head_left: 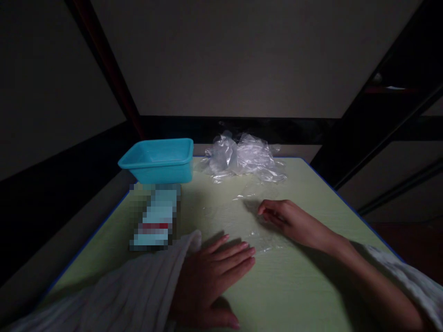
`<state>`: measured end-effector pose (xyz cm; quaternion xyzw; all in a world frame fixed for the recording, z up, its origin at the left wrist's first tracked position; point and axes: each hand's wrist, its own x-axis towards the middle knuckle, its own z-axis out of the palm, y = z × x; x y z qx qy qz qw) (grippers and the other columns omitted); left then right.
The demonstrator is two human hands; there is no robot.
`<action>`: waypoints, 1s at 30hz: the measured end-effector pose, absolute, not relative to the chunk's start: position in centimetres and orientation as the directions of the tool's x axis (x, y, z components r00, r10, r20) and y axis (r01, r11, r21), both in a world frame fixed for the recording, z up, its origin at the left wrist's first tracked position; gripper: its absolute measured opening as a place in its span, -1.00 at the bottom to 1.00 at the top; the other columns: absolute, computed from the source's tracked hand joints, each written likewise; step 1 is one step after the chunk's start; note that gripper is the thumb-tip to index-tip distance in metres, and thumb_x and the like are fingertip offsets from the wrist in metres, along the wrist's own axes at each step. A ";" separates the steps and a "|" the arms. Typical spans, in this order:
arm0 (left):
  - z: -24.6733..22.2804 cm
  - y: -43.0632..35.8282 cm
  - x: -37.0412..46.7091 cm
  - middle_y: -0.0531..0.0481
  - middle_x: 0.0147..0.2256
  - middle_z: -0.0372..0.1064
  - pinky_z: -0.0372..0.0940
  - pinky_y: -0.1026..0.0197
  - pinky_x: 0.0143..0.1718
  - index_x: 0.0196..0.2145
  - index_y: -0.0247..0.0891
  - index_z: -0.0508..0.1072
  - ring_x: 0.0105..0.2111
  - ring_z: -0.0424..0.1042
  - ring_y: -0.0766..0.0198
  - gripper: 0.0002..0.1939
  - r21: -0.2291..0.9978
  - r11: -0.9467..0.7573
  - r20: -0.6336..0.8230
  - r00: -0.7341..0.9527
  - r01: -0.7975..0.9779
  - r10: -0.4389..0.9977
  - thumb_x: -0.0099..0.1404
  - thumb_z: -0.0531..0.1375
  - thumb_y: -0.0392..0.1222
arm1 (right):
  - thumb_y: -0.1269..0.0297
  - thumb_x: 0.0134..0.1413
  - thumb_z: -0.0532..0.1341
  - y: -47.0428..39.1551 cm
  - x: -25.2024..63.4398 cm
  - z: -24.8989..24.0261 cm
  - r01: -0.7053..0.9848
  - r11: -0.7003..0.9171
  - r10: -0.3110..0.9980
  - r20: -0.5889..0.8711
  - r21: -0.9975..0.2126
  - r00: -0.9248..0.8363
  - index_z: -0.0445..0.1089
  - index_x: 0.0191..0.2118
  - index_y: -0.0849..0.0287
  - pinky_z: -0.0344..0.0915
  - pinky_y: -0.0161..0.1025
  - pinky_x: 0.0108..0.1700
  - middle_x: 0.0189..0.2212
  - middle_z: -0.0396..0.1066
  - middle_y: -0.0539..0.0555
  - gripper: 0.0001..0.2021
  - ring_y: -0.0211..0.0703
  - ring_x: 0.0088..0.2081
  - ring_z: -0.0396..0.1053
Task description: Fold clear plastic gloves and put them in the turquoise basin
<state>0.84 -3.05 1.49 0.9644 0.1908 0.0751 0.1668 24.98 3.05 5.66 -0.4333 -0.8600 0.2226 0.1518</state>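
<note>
Two bare hands are at work over a pale green table (pixel 287 295) with blue edging. The left hand (pixel 214 276) lies palm down at the near side, its fingers straight and slightly spread, the thumb set apart from them; it grips nothing. Its fingertips reach the near left margin of a thin, clear plastic piece (pixel 266 242), which lies flat on the table between the two hands and extends beneath the right; whether they touch it cannot be told. The right hand (pixel 290 221) is at the right of this piece, fingers bent inward and pointing left; whether they pinch any of the film cannot be determined. The outline of the plastic is faint against the tabletop. Beyond both hands, at the far edge, sits a crumpled heap of clear plastic (pixel 242 159), shiny and loosely piled. To the left of the heap stands a blue basin (pixel 162 174), upright, at the far left corner. Just in front of the basin lies a flat object (pixel 159 212), blurred into blocks, light with a red band; its details are unreadable. A pale, ribbed sleeve (pixel 138 286) covers the left forearm to the wrist.
</note>
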 end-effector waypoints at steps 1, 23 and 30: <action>1.4 -3.1 0.8 -0.13 0.26 -0.21 -0.41 -0.03 0.24 0.25 -0.33 -0.16 0.25 -0.17 0.11 -0.24 0.350 -0.870 0.078 0.914 0.348 0.397 0.29 -0.25 0.26 | 0.49 0.07 0.01 3.2 25.1 5.5 0.705 0.512 0.830 0.070 -0.492 -0.554 0.30 -0.35 0.22 0.13 -0.33 -0.46 -0.52 0.33 0.01 -0.85 -0.27 -0.51 0.24; 0.7 -3.4 1.0 -0.05 0.27 -0.21 -0.55 0.06 0.23 0.26 -0.31 -0.17 0.26 -0.21 0.19 -0.20 0.329 -0.874 0.096 0.908 0.358 0.409 0.25 -0.35 0.31 | 0.49 0.14 -0.06 4.6 25.6 3.9 0.713 0.673 0.739 0.132 -0.198 -0.661 0.28 0.04 0.29 0.28 -0.07 -0.04 -0.07 0.38 0.23 -0.63 -0.01 -0.04 0.32; 1.0 -3.2 0.9 0.01 0.27 -0.23 -0.51 0.05 0.23 0.26 -0.27 -0.15 0.26 -0.24 0.17 -0.22 0.342 -0.879 0.092 0.919 0.332 0.383 0.26 -0.39 0.29 | 0.47 0.17 -0.05 4.3 25.2 4.3 0.710 0.677 0.735 0.127 -0.197 -0.666 0.29 0.03 0.27 0.30 -0.07 -0.06 -0.12 0.41 0.22 -0.65 -0.04 -0.10 0.36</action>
